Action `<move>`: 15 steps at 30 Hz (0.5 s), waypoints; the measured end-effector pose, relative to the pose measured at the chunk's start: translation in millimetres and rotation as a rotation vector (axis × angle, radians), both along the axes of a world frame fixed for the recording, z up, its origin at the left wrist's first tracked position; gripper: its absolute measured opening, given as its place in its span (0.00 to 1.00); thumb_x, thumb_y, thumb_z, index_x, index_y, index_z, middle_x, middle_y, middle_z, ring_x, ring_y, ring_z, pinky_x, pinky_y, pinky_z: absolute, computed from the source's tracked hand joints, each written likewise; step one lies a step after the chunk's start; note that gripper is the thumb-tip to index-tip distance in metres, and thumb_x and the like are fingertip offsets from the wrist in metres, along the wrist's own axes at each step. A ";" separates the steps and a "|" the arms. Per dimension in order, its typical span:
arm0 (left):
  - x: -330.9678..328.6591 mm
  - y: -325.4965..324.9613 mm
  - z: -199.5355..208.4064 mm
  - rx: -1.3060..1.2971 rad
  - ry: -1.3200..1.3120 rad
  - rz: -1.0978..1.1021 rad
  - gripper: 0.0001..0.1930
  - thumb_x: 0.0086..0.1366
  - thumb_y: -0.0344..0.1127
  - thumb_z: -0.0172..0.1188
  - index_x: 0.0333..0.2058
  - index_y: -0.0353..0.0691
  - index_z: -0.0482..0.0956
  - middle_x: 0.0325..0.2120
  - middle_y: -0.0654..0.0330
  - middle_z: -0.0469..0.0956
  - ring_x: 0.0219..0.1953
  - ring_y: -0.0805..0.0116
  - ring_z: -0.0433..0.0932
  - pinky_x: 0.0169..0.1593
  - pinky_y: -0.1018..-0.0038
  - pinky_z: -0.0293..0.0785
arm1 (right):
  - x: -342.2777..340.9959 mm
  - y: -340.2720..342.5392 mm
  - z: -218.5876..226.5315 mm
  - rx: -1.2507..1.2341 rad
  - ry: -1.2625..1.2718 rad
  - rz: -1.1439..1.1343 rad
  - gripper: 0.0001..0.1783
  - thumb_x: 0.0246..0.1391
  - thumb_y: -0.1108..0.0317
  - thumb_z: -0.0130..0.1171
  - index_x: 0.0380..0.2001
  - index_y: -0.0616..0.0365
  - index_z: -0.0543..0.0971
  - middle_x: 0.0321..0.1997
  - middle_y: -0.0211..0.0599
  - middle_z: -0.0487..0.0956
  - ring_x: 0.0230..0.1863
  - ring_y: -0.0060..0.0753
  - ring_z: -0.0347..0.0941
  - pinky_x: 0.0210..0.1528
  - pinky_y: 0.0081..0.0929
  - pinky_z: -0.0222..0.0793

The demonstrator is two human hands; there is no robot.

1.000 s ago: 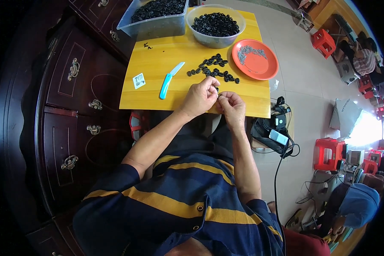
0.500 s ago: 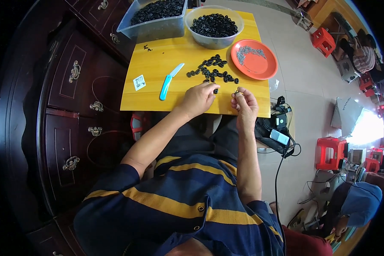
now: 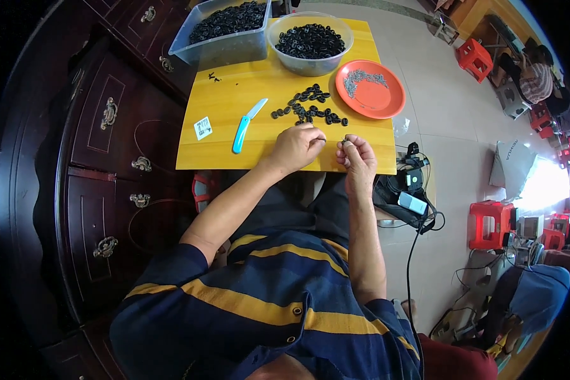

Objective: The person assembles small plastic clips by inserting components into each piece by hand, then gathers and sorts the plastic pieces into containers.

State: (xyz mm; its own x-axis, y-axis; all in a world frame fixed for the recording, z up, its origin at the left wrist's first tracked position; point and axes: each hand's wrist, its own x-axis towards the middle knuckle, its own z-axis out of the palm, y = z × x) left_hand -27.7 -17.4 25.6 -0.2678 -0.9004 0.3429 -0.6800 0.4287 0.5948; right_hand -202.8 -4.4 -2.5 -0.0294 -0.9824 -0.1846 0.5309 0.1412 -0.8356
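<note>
My left hand (image 3: 296,151) is closed in a pinch over the front part of the yellow table (image 3: 218,136). A sliver of a small black oval ring (image 3: 323,140) shows at its fingertips, mostly covered by them. Just to the right, a narrow gap away, my right hand (image 3: 360,158) pinches thumb against fingers. Something small and dark is at those fingertips, too tiny to name. Beyond both hands lies a loose spread of black oval rings (image 3: 316,114). An orange plate (image 3: 377,109) with a heap of small grey pieces (image 3: 363,79) stands at the right.
A folding knife (image 3: 240,134) with a turquoise handle lies blade out, left of the rings. Beside it is a white printed label (image 3: 202,128). A clear tub (image 3: 310,66) and a bluish bin (image 3: 225,56), both full of black rings, stand at the back.
My hands have drawn a little closer together. The black ring that showed below my left fingertips is now mostly hidden by them. The whole view has shifted slightly.
</note>
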 end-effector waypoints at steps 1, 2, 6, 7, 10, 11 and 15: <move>-1.6 2.5 3.7 0.006 0.174 0.010 0.03 0.60 0.30 0.62 0.32 0.38 0.82 0.25 0.56 0.78 0.28 0.60 0.80 0.33 0.70 0.75 | 1.4 -0.1 -0.3 0.000 0.001 -0.002 0.09 0.61 0.71 0.58 0.44 0.60 0.76 0.34 0.33 0.81 0.30 0.20 0.75 0.32 0.16 0.69; -4.7 6.7 10.2 0.006 0.174 0.009 0.03 0.60 0.30 0.62 0.32 0.38 0.82 0.25 0.56 0.78 0.28 0.60 0.80 0.33 0.70 0.75 | 3.3 0.0 0.3 0.026 -0.045 -0.017 0.09 0.61 0.71 0.58 0.44 0.59 0.76 0.34 0.33 0.81 0.30 0.20 0.75 0.33 0.16 0.70; -22.8 26.6 20.9 0.201 0.440 -0.081 0.04 0.58 0.24 0.62 0.33 0.34 0.82 0.26 0.59 0.81 0.27 0.74 0.80 0.32 0.77 0.74 | 10.8 -6.2 -1.5 0.105 -0.261 -0.070 0.08 0.60 0.72 0.58 0.43 0.58 0.76 0.36 0.34 0.80 0.33 0.22 0.76 0.36 0.17 0.72; -25.1 30.5 20.9 0.201 0.430 -0.110 0.04 0.58 0.24 0.62 0.33 0.34 0.82 0.26 0.59 0.81 0.27 0.74 0.80 0.32 0.77 0.74 | 13.4 -7.0 -2.1 0.104 -0.261 -0.068 0.08 0.60 0.72 0.58 0.43 0.58 0.76 0.36 0.34 0.80 0.33 0.22 0.76 0.36 0.17 0.72; -29.8 40.9 17.8 0.194 0.410 -0.143 0.06 0.58 0.23 0.62 0.35 0.34 0.80 0.23 0.60 0.80 0.25 0.75 0.78 0.32 0.77 0.73 | 20.8 -6.4 2.5 0.133 -0.364 -0.058 0.08 0.60 0.73 0.58 0.43 0.58 0.75 0.37 0.35 0.80 0.34 0.24 0.76 0.39 0.19 0.74; -31.4 43.5 17.6 0.211 0.414 -0.157 0.07 0.57 0.23 0.62 0.36 0.35 0.80 0.22 0.61 0.78 0.24 0.76 0.77 0.31 0.77 0.73 | 20.4 -6.6 2.9 0.171 -0.380 -0.052 0.08 0.59 0.74 0.58 0.43 0.58 0.75 0.37 0.35 0.80 0.34 0.24 0.76 0.40 0.21 0.75; -31.8 49.6 17.1 0.222 0.471 -0.178 0.08 0.56 0.22 0.62 0.36 0.35 0.79 0.20 0.57 0.76 0.21 0.70 0.76 0.29 0.73 0.73 | 19.2 -2.0 5.2 0.217 -0.429 -0.017 0.09 0.59 0.72 0.59 0.43 0.57 0.75 0.37 0.33 0.79 0.35 0.24 0.76 0.42 0.22 0.75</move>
